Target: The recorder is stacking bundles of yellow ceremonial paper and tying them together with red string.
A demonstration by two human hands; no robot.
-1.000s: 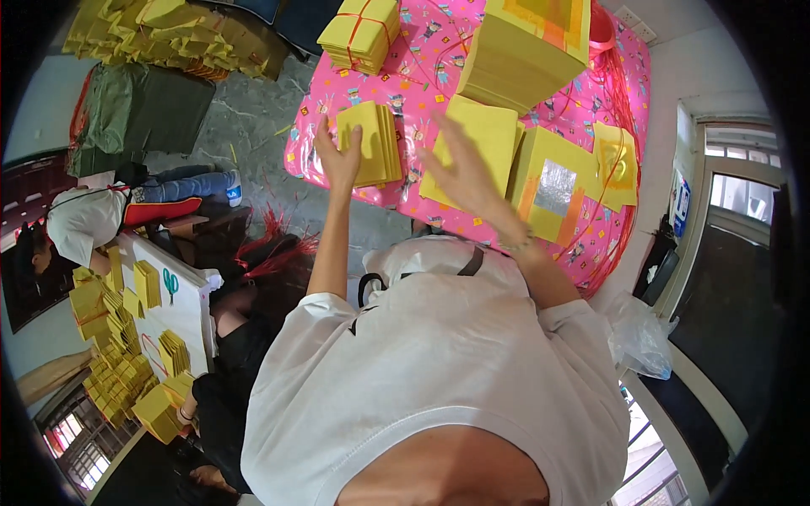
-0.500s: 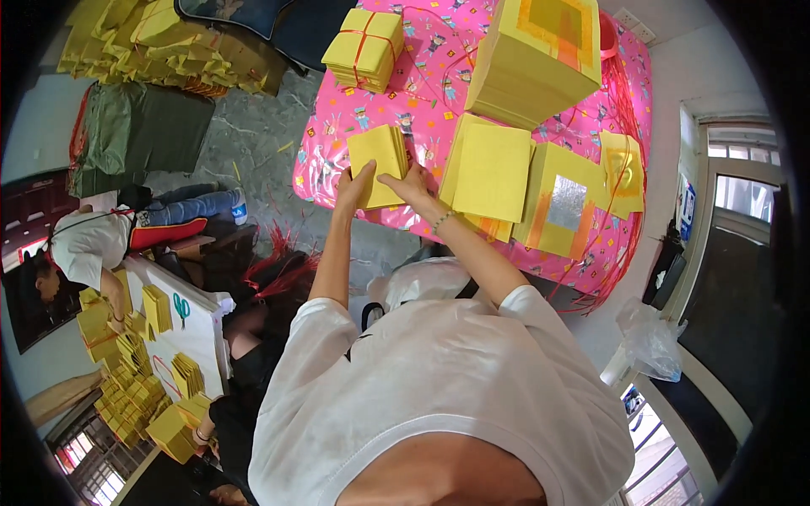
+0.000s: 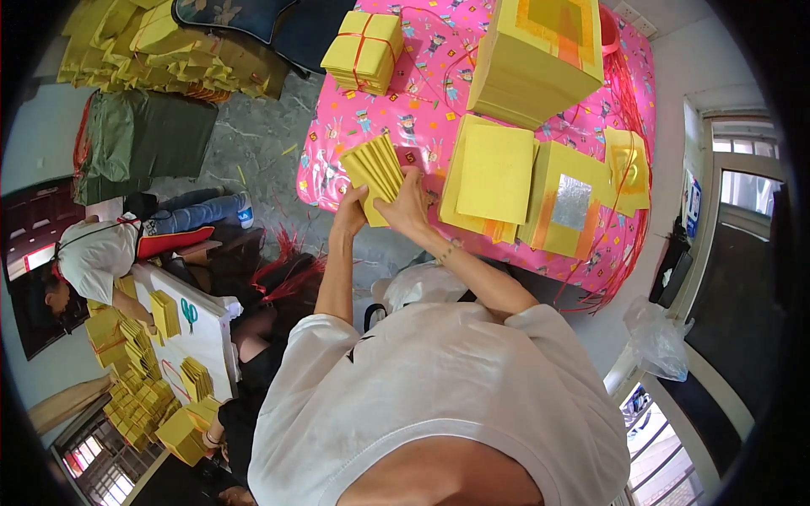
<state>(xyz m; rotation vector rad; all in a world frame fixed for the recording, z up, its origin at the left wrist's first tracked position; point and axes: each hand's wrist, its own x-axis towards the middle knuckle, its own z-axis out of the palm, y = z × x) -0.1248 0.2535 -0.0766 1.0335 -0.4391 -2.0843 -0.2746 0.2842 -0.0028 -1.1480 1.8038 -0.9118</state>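
My left hand (image 3: 348, 218) and my right hand (image 3: 409, 205) both grip a thin stack of yellow paper sheets (image 3: 375, 169), held tilted on edge over the near left corner of the pink patterned table (image 3: 422, 110). Right of it lies a flat yellow stack (image 3: 494, 173), then a stack with a silver foil square (image 3: 570, 202). A tall yellow stack (image 3: 540, 55) stands at the back. A bundle tied with red string (image 3: 364, 49) sits at the far left.
Red strings (image 3: 620, 253) hang over the table's right side. Another person in a white top (image 3: 93, 253) works at a white table (image 3: 207, 337) with several yellow bundles at lower left. A green sack (image 3: 143, 139) and more yellow stacks (image 3: 160, 42) lie on the floor.
My right hand has left the flat stack and come to the thin stack. Both hands have raised that stack from lying flat to standing on edge.
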